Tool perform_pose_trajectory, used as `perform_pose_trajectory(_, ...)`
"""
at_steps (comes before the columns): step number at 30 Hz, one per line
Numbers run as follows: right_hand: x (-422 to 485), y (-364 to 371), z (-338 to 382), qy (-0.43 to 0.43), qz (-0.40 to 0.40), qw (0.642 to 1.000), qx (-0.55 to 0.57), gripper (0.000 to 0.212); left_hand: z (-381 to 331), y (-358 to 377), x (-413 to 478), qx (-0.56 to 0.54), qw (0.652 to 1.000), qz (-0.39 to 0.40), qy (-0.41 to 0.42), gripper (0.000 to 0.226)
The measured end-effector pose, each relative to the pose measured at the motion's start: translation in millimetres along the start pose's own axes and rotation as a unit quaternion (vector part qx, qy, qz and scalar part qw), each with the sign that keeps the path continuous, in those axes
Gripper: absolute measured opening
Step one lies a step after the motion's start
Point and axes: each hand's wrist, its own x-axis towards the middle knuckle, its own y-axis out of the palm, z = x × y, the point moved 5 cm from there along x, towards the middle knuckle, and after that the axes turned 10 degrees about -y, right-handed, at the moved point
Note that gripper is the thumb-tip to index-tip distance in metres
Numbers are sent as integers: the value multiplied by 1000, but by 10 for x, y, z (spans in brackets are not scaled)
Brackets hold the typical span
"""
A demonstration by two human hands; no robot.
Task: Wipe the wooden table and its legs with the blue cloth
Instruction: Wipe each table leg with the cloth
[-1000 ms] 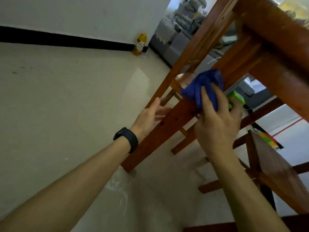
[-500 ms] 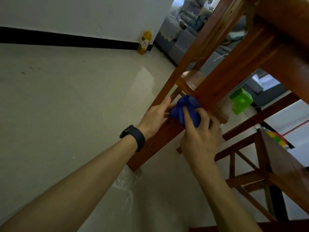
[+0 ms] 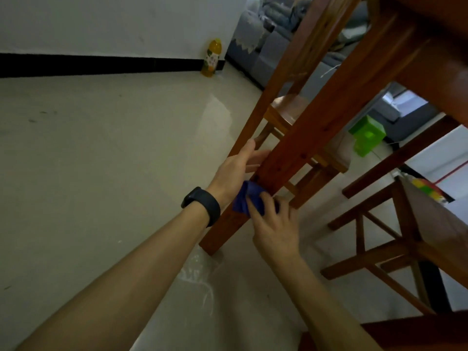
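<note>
Nearest to us, our right hand works low on the table leg. Its grip is curled over the bunched blue cloth and pinches it against the leg's near face, a little above the foot. Just above the cloth, our left hand holds the same leg, with the thumb lying up its near edge and the fingers passing behind it, so we read this grip as closed round the wood to steady it. To do this stroke well, we judge that the cloth should wrap the corner of the leg rather than ride on one face. We press evenly and draw it down to the foot where the leg meets the floor, then turn the wrist to take the faces we cannot see from here. The left hand sits in the cloth's path above, so it has to shift before we wipe upward toward the table's rail. Directly behind the leg stands a wooden stool, close enough that our knuckles could knock it on the far side. Beyond the leg to the right sits a green box. Far beyond it to the left, a yellow bottle stands by the wall beside a grey sofa.
</note>
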Motion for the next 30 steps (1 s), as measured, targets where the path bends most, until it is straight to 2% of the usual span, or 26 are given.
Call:
perform_pose_trajectory(2, -11, 81, 118, 8, 45, 999, 14, 65, 7, 0, -16, 5, 1000, 1, 0, 60)
perform_pose_trajectory(8, 149, -445, -197, 116, -71, 991, -22, 56, 38, -20, 9, -4, 1000, 2, -3, 58)
perform_pose_trajectory(11, 121, -308, -94, 93, -45, 994, -18, 54, 49, -12, 34, 2, 1000, 7, 1, 60)
perform_pose_trajectory(16, 211, -450, -177, -22, -30, 997, -65, 48, 44, -29, 28, -7, 1000, 11, -9, 61)
perform_pose_trajectory(21, 195, -449, -238, 28, -46, 996, -69, 49, 51, -18, 26, -12, 1000, 4, -10, 60)
perform_pose_trajectory(24, 152, -147, -45, 9, -2, 999, -45, 50, 59, -15, -10, -11, 1000, 5, -11, 60)
perform_pose_trajectory(28, -23, 342, 323, -55, 165, 984, 40, 44, 66, 12, -83, 24, 1000, 4, -10, 58)
perform_pose_trajectory(30, -139, 473, 374, -39, 204, 975, 73, 45, 59, 22, -127, 47, 999, 6, -10, 57)
